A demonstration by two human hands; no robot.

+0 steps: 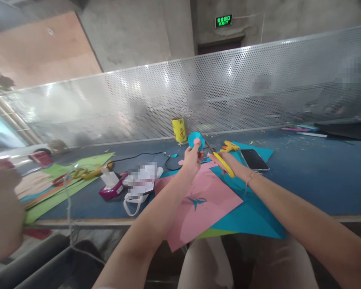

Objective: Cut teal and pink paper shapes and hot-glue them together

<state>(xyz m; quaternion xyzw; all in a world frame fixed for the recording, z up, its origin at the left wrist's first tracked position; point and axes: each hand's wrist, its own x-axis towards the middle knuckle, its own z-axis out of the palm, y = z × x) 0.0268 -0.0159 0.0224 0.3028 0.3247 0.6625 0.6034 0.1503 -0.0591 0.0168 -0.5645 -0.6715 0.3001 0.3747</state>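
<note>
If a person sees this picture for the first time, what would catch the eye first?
Probably the bright blue disc with a small pink circle on it, held up by the left hand near the middle. Just to its right are the yellow-handled scissors in the right hand. Next, the eye may go to the glowing green EXIT sign high on the back wall.

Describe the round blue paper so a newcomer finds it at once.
On the blue table, a yellow cylinder stands before the perforated screen. Just right of it, the left grip holds the blue paper. Unlike the larger blue sheet below, this is round, with a pink circle.
</note>
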